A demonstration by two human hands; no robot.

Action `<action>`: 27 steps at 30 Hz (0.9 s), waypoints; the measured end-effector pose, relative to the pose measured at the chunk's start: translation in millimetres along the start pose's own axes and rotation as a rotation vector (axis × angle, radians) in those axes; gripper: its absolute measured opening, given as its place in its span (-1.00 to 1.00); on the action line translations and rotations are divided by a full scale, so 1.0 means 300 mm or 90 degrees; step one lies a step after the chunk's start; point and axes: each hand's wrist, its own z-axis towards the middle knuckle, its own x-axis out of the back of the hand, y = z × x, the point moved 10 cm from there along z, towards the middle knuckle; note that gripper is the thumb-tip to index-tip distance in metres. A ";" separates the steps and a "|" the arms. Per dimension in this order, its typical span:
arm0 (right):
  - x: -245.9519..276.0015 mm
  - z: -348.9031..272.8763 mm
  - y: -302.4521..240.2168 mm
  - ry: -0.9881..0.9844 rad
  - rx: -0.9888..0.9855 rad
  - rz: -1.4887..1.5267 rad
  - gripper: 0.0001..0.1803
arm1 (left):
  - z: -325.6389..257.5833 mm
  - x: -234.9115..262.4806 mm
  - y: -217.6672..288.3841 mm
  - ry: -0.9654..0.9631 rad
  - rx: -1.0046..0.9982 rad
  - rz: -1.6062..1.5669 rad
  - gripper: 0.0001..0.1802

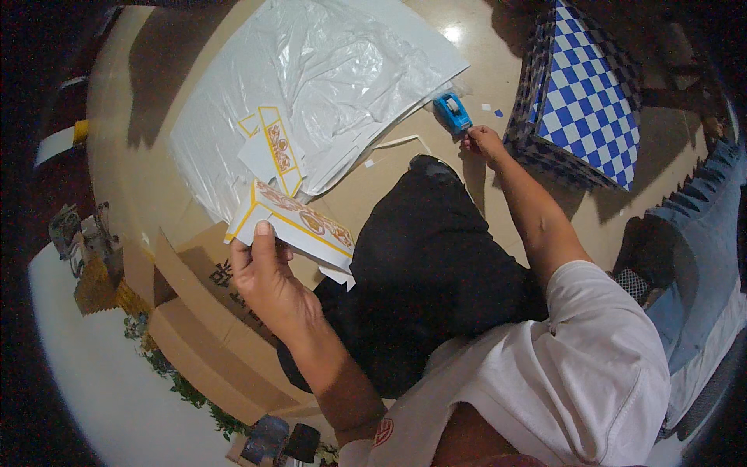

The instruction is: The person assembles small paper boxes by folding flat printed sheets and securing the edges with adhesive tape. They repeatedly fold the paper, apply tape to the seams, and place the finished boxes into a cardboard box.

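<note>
My left hand (272, 284) grips a folded white paper carton (299, 226) with yellow edges and brown printed pictures, the thumb pressed on its side wall. To the right, my stretched-out right hand (484, 144) has its fingers pinched together at the near end of a blue tape dispenser (451, 114). Whatever lies between those fingertips is too small to make out. The dispenser rests on the floor beside a large white sheet. A flat carton piece (278, 152) with the same yellow edging lies on clear plastic film (334, 70) covering that sheet.
A tall stack of blue-and-white checked cardboard (587, 93) stands at the right. An open brown cardboard box (210, 342) is at the lower left, with green leaves (187, 389) beyond it. Small paper scraps dot the floor. Blue cloth (692, 249) hangs at the far right.
</note>
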 end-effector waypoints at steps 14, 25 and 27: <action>-0.674 -0.410 -0.325 -0.243 0.115 -0.130 -0.65 | -0.012 0.041 0.084 0.116 -0.108 -0.060 -0.88; -1.249 -1.387 -0.828 -0.606 0.331 -0.011 -0.47 | -0.122 0.081 0.233 0.201 -0.277 0.025 -0.86; -1.248 -1.413 -0.829 -0.586 0.353 -0.031 -0.48 | -0.142 0.088 0.247 0.207 -0.291 0.032 -0.86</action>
